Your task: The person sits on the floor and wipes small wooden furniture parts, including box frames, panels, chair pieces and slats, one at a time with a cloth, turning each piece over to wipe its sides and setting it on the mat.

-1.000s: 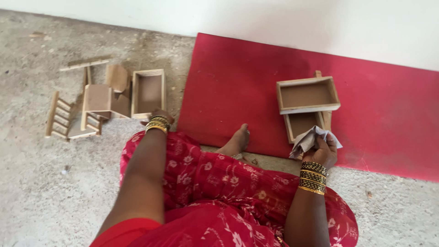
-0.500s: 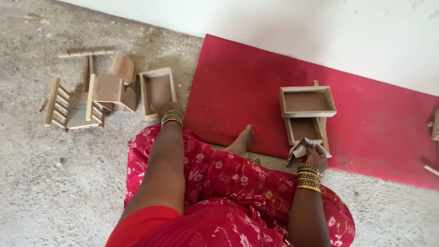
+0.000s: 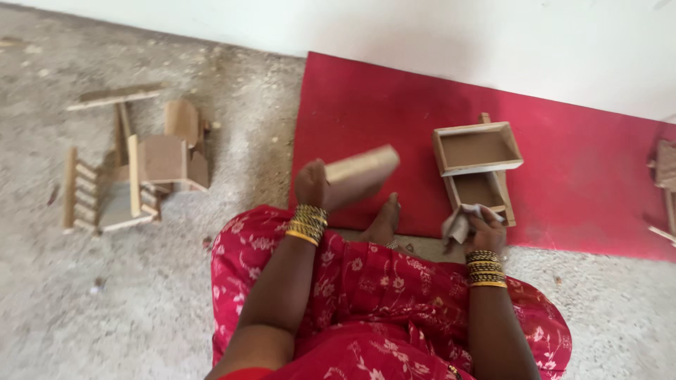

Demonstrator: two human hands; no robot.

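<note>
- At the far left of the frame a heap of small wooden pieces [image 3: 134, 165] lies on the grey gritty floor [image 3: 84, 317]: a slatted, ladder-like frame, a few flat panels, a rounded piece and a long strip across the top of the heap.
- Left of centre, the person's left hand [image 3: 312, 184] is raised above the lap, the wrist ringed with gold and dark bangles. Its fingers are clamped on the near end of a wooden box [image 3: 360, 176], which is off the ground, tilted and blurred, over the left edge of the red mat [image 3: 366, 98].
- In the middle, low in the frame, the person's bare foot [image 3: 384, 219] sticks out from the red flowered garment and rests at the near edge of the mat.
- Right of centre, two open wooden boxes [image 3: 479, 158] sit on the mat, the upper one lying partly across the lower one.
- Just below them the right hand [image 3: 486, 226], also wearing bangles, is curled tight around a crumpled pale cloth [image 3: 459, 224], touching the near end of the lower box.
- At the far right edge of the frame, more wooden pieces [image 3: 665, 169] lie on the mat, cut off by the border.
- A white wall [image 3: 493, 35] runs along the top of the frame.
</note>
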